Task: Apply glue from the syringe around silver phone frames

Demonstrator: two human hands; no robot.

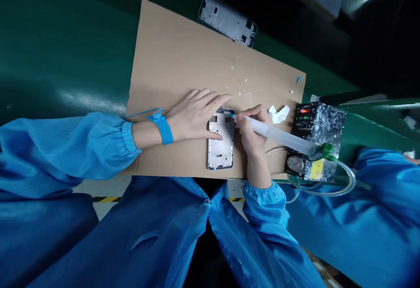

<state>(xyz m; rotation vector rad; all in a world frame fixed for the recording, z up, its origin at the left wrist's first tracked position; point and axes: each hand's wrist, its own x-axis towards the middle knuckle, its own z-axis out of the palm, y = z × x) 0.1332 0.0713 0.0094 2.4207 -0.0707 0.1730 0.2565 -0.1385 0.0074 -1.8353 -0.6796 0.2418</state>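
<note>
A silver phone frame (219,146) lies on a brown cardboard sheet (170,60) in front of me. My left hand (193,115) rests over its left side, fingers stretched out, the thumb flat on the frame and the index finger by its top edge. Closed around the front of a translucent dispensing syringe (282,138), my right hand (252,130) is at the frame's right side. The syringe's tip points at the frame's upper right corner; whether it touches cannot be made out. A green cap with a clear hose closes the syringe's rear end.
Right of my hand stands a black, white-smeared dispenser box (316,126) with a gauge and lights. A crumpled white paper (278,114) lies beside it. Another phone frame (228,20) lies at the cardboard's far edge. White specks dot the cardboard. A blue-sleeved person (387,192) is at right.
</note>
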